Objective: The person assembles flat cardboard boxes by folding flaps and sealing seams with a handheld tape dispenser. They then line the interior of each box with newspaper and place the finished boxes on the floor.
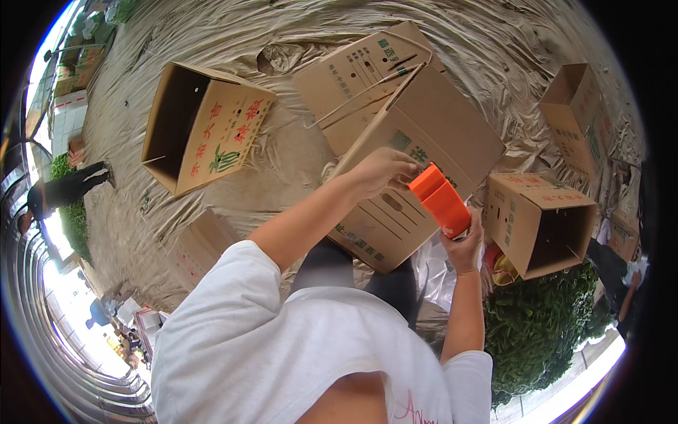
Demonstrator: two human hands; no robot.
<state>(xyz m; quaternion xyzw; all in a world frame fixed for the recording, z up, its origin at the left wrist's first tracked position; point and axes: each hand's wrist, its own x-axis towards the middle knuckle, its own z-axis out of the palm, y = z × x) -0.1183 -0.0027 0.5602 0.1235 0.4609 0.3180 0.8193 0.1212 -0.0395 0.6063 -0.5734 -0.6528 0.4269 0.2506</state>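
My right hand (465,246) is wrapped round the lower end of an orange packing-tape dispenser (441,201). At the dispenser's upper end, the fingers of my left hand (385,171) are pinched together; what lies between them is too small to make out. Both hands are above a large brown cardboard box (445,134), which stands tilted in front of my legs with green print on its side. Behind it to the left lies a flattened carton (339,81), and a thin pale strap (367,90) crosses over it.
Open cardboard boxes stand on the left (226,141), the right (512,212) and the far right (575,127). Wrinkled beige sheeting (233,35) covers the ground. Clear plastic (434,272) and a heap of green produce (537,332) lie at my right. Other people stand at both edges.
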